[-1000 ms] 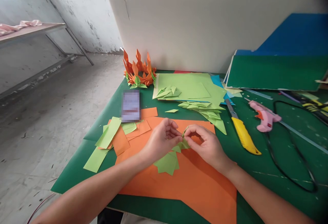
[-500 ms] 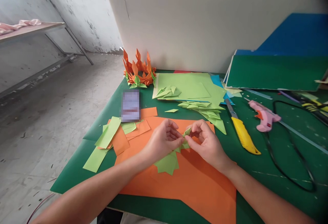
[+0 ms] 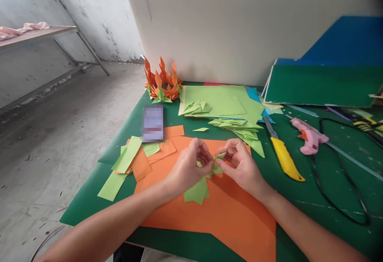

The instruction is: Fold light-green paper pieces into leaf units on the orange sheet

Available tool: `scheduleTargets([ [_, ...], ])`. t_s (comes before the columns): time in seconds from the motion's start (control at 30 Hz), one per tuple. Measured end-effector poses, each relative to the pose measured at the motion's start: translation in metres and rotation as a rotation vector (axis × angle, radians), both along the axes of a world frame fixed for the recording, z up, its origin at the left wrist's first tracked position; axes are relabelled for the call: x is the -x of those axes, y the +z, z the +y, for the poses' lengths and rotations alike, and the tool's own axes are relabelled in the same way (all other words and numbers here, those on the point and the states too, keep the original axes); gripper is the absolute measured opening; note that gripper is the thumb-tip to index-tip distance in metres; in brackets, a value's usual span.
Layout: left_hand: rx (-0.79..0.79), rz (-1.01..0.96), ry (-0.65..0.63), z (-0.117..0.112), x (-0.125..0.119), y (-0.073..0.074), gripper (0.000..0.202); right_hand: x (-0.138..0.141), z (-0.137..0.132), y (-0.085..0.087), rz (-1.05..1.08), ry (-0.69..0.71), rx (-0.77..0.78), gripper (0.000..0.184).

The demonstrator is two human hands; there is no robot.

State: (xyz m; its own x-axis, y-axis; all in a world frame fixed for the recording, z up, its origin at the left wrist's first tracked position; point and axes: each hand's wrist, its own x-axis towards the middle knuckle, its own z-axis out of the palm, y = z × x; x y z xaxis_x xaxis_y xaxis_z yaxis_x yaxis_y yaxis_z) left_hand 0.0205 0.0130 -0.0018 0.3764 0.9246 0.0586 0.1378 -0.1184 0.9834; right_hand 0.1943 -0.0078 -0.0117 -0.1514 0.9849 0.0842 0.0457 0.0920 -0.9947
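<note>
Between the fingertips of my left hand [image 3: 191, 166] and my right hand [image 3: 241, 164] is a small folded green paper piece [image 3: 220, 156]. Both hands pinch it, thumbs towards each other, just above a large orange sheet [image 3: 239, 222]. Light-green cut paper [image 3: 196, 192] with pointed edges lies on that sheet below my hands, partly covered by them. Farther back sit a pile of folded green paper pieces [image 3: 245, 132] and a smaller heap of them [image 3: 197, 107] on a green sheet [image 3: 221, 94]. One flat green diamond [image 3: 200, 129] lies apart.
An orange and green paper crown [image 3: 163, 84] stands at the back left, behind a blurred rectangular object [image 3: 153, 123]. Green strips [image 3: 112, 186] and orange pieces [image 3: 141, 166] lie left. To the right are a yellow utility knife [image 3: 285, 160], a pink glue gun [image 3: 312, 136] and its black cord [image 3: 338, 210].
The green paper piece between my fingers has tipped over to the right, its point now lower. My fingers have shifted slightly around it.
</note>
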Motion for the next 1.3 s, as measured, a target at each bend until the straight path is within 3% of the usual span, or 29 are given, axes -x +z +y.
scheduleTargets([
  [0.3, 0.098, -0.142, -0.004, -0.002, -0.004, 0.000, 0.026, 0.000, 0.004, 0.002, 0.238, -0.074, 0.043, 0.030],
  [0.47, 0.118, -0.222, 0.017, -0.004, -0.006, 0.000, 0.025, -0.001, 0.003, 0.005, 0.201, -0.083, 0.066, 0.035],
  [0.57, 0.116, -0.243, 0.026, -0.004, -0.007, 0.000, 0.026, -0.002, 0.002, 0.005, 0.141, -0.074, 0.094, 0.026],
  [0.67, 0.108, -0.238, 0.034, -0.005, -0.007, 0.002, 0.026, -0.003, 0.002, 0.004, 0.115, -0.063, 0.118, 0.014],
  [1.1, 0.097, -0.118, 0.164, -0.010, -0.012, 0.013, 0.027, 0.000, 0.002, 0.003, 0.150, -0.124, 0.115, 0.010],
  [1.3, 0.133, -0.083, 0.093, -0.009, -0.009, 0.011, 0.020, 0.001, 0.002, 0.005, 0.122, -0.170, 0.050, 0.008],
])
